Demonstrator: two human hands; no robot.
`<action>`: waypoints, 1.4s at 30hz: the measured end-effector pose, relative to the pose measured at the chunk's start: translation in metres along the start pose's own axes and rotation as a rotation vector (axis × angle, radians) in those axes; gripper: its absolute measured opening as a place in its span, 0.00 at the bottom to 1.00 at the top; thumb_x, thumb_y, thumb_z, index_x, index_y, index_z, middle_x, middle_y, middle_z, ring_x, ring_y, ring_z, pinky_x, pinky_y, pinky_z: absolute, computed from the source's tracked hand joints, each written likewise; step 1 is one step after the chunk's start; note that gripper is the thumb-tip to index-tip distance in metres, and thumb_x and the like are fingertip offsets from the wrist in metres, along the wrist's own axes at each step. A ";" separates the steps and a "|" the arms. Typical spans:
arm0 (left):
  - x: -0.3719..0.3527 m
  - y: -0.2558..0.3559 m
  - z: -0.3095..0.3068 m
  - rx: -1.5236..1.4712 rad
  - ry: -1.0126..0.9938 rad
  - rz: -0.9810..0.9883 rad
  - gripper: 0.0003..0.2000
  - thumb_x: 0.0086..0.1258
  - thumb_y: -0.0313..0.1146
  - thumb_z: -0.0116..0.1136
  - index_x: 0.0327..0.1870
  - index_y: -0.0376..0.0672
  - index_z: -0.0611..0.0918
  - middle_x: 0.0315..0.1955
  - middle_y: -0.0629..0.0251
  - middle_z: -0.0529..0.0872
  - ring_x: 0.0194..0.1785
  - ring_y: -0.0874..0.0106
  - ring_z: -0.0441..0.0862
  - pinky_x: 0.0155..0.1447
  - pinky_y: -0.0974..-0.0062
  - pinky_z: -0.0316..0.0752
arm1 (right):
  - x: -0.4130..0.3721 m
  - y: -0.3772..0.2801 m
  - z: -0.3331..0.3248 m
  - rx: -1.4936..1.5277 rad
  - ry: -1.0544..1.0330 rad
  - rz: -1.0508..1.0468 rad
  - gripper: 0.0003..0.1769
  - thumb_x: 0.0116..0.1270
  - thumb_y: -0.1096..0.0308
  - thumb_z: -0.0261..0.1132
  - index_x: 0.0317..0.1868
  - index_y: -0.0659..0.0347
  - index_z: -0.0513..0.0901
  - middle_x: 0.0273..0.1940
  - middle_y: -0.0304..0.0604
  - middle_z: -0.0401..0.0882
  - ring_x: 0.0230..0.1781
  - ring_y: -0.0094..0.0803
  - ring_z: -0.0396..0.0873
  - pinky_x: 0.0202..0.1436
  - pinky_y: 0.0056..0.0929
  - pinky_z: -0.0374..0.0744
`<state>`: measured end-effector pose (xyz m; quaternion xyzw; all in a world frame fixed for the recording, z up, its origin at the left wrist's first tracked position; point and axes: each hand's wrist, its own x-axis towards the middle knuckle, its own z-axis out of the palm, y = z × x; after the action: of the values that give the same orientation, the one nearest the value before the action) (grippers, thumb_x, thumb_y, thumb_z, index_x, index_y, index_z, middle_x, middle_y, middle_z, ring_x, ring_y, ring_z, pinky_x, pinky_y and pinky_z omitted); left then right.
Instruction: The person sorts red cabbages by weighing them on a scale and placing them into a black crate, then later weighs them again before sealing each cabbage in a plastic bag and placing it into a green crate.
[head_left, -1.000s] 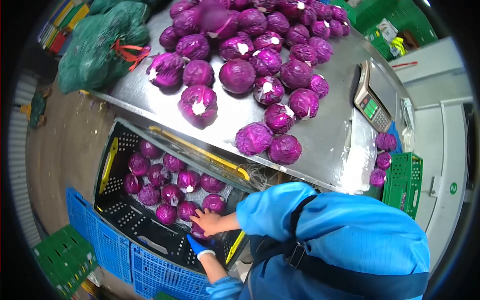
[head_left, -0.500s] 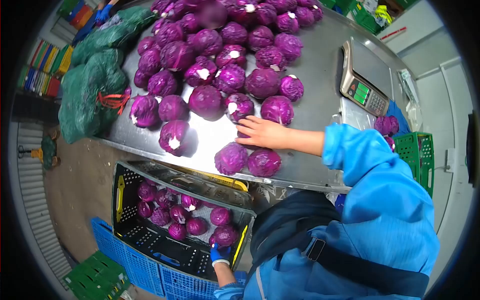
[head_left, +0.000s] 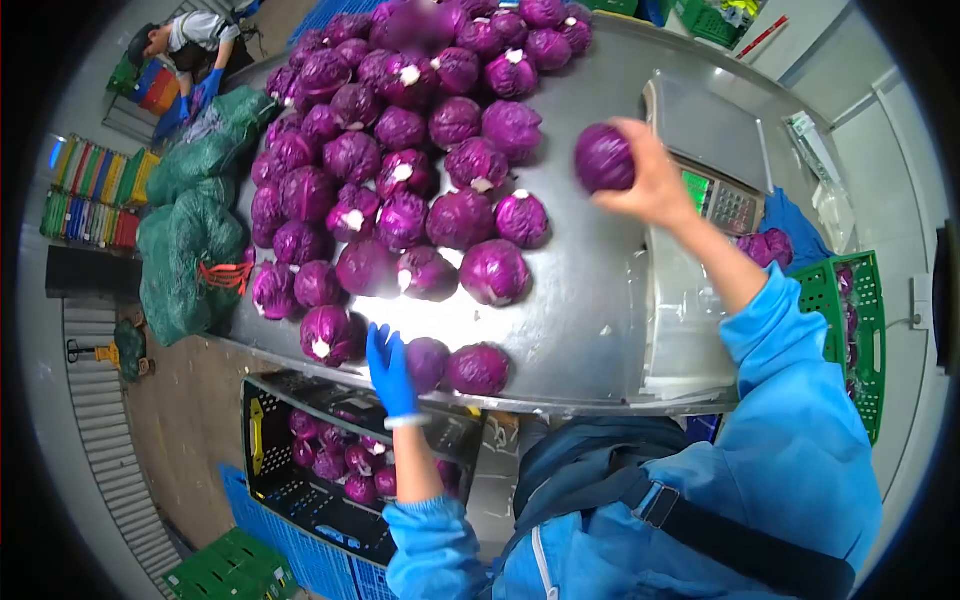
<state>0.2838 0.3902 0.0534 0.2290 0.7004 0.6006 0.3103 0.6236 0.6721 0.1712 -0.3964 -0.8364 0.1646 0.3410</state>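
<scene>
My bare right hand (head_left: 655, 180) grips a red cabbage (head_left: 604, 158), raised close to the left side of the digital scale (head_left: 715, 190). My left hand (head_left: 392, 375), in a blue glove, reaches over the table's front edge with its fingers stretched out. Just right of those fingers sits a purple cabbage (head_left: 428, 364), and another front cabbage (head_left: 479, 369) lies beside it. To the left of the glove is a cabbage with a white stem end (head_left: 328, 336). A large heap of red cabbages (head_left: 400, 130) covers the table's left and back.
Below the table edge, a black crate (head_left: 290, 500) holds several cabbages and rests on blue crates (head_left: 300, 545). Green net sacks (head_left: 190, 255) lie at the table's left end. A green crate (head_left: 855, 330) stands at right. A co-worker (head_left: 195, 50) bends at the far left.
My right hand has lifted a cabbage from the table's front and carried it right, toward the scale. My left hand has come up from the black crate to the table edge.
</scene>
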 end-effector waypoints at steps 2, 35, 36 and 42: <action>0.058 -0.057 0.029 0.131 0.039 -0.134 0.29 0.69 0.34 0.63 0.71 0.42 0.68 0.62 0.58 0.75 0.62 0.67 0.74 0.66 0.69 0.69 | 0.004 0.092 -0.036 -0.209 0.117 0.236 0.52 0.36 0.55 0.81 0.64 0.63 0.69 0.57 0.56 0.72 0.61 0.52 0.71 0.68 0.43 0.70; 0.036 0.091 0.581 0.179 -0.822 0.380 0.43 0.48 0.33 0.78 0.68 0.37 0.66 0.61 0.54 0.72 0.63 0.60 0.73 0.66 0.65 0.71 | -0.065 0.307 -0.152 0.343 0.245 0.670 0.51 0.43 0.57 0.81 0.68 0.57 0.66 0.63 0.53 0.70 0.62 0.44 0.74 0.66 0.41 0.73; 0.035 0.085 0.595 0.390 -0.772 0.585 0.47 0.44 0.36 0.79 0.69 0.37 0.66 0.61 0.49 0.72 0.64 0.55 0.73 0.66 0.62 0.71 | -0.077 0.308 -0.158 0.434 0.368 0.679 0.50 0.43 0.59 0.81 0.67 0.58 0.67 0.62 0.51 0.72 0.62 0.40 0.75 0.66 0.40 0.73; 0.009 0.104 0.610 0.746 -0.842 0.839 0.59 0.36 0.44 0.83 0.75 0.41 0.59 0.67 0.45 0.67 0.70 0.47 0.66 0.73 0.58 0.62 | -0.170 0.262 -0.220 1.094 0.622 0.714 0.50 0.47 0.64 0.78 0.71 0.58 0.63 0.63 0.47 0.72 0.63 0.37 0.73 0.68 0.35 0.71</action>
<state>0.7048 0.8407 0.1019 0.7843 0.5325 0.2493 0.1979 0.9992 0.7071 0.1103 -0.4465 -0.3181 0.5405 0.6382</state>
